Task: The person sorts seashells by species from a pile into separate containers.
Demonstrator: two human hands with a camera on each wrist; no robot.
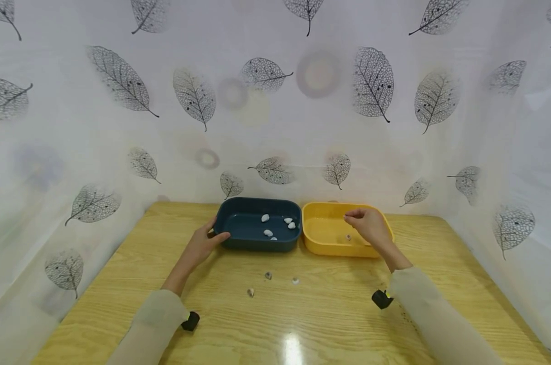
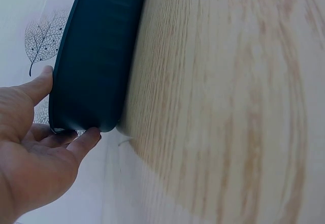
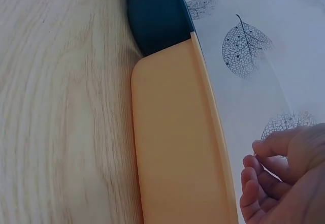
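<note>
My left hand (image 1: 202, 243) grips the left end of a dark blue plastic bin (image 1: 257, 244), thumb at the front rim. In the left wrist view the fingers (image 2: 84, 144) curve round the bin's end wall. Several white shells (image 1: 268, 233) lie inside. Over the yellow bin (image 1: 334, 249) my right hand (image 1: 371, 226) pinches a tiny pale piece between thumb and forefinger; its kind is mostly hidden by the fingertips. One small shell (image 1: 348, 237) lies on the yellow bin's floor. In the right wrist view the right hand (image 3: 289, 176) is above the yellow rim.
Two small greyish shells (image 1: 268, 275) and a white one (image 1: 295, 280) lie on the wooden table (image 1: 229, 324) in front of the bins. The bins stand side by side near the back edge, before a leaf-printed curtain (image 1: 275, 126).
</note>
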